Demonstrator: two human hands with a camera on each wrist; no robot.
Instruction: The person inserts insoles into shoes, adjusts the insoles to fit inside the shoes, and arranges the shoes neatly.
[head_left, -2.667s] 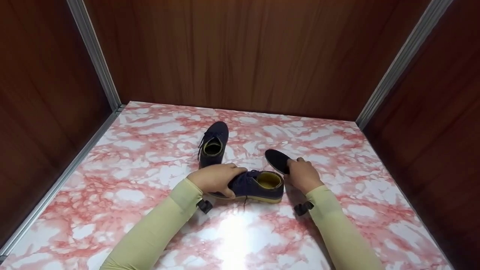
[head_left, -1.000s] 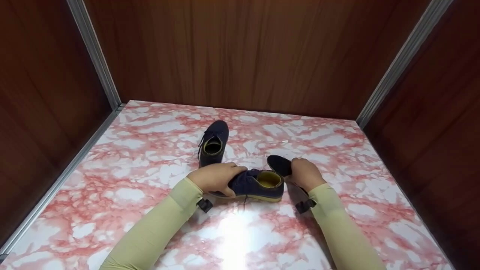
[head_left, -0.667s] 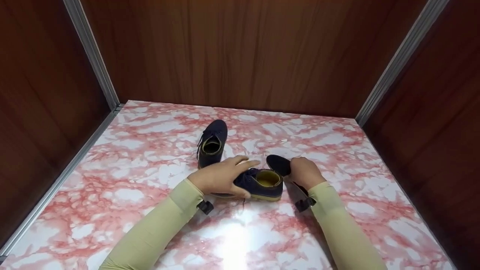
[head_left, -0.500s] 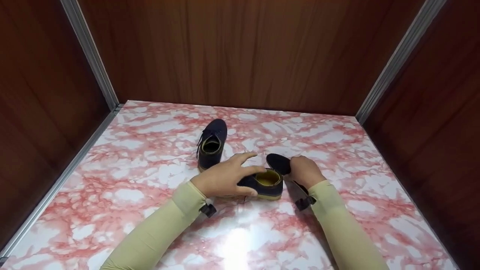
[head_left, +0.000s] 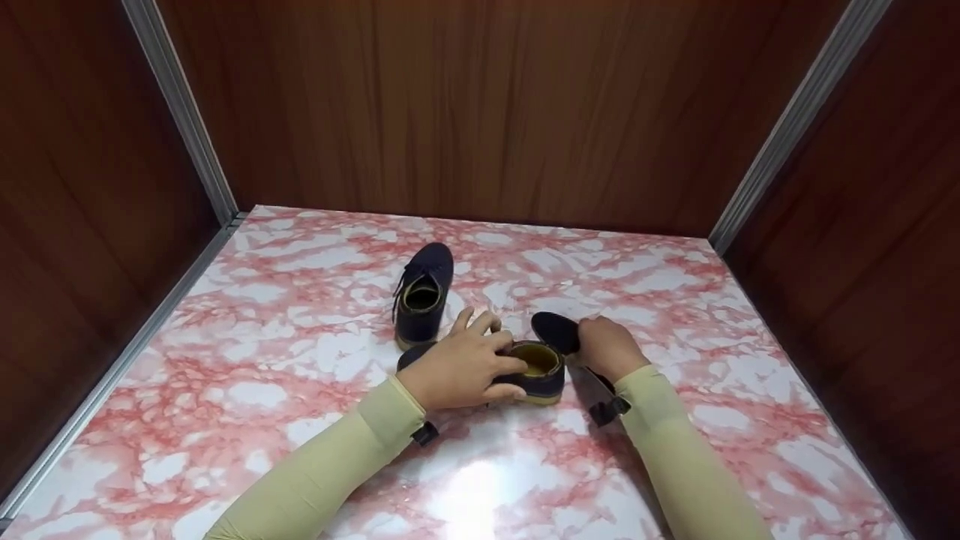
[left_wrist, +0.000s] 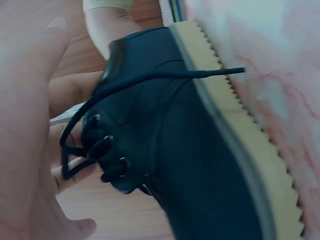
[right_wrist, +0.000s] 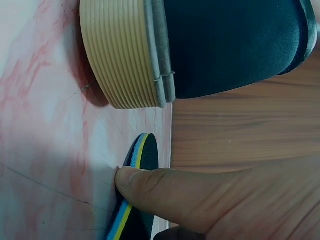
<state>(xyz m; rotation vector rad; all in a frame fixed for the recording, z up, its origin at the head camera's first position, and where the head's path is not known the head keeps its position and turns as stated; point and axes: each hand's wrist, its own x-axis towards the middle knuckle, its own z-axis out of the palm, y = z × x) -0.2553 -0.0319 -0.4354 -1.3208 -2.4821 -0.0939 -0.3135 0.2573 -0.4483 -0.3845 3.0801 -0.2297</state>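
Note:
A dark blue lace-up shoe (head_left: 546, 384) with a yellow lining and pale sole stands crosswise on the marbled surface, its heel to the right. My left hand (head_left: 466, 369) lies over its laces and tongue, fingers spread and slightly bent near the opening. In the left wrist view the fingers (left_wrist: 72, 90) pass behind the laced shoe (left_wrist: 185, 135), the thumb apart from it. My right hand (head_left: 609, 349) grips a black insole (head_left: 555, 331) beside the heel. In the right wrist view the thumb presses the insole (right_wrist: 148, 155), whose edge shows yellow and blue layers.
A matching shoe (head_left: 424, 300) stands behind, toe pointing away, laces hanging at its left. The red and white marbled tabletop (head_left: 262, 352) is bounded by wood-patterned panels (head_left: 465, 112) with grey metal strips at the corners.
My left hand has let go of the shoe's front part and moved right along it, over the tongue and opening. My right hand's grip on the insole has shifted, and the insole moved slightly nearer.

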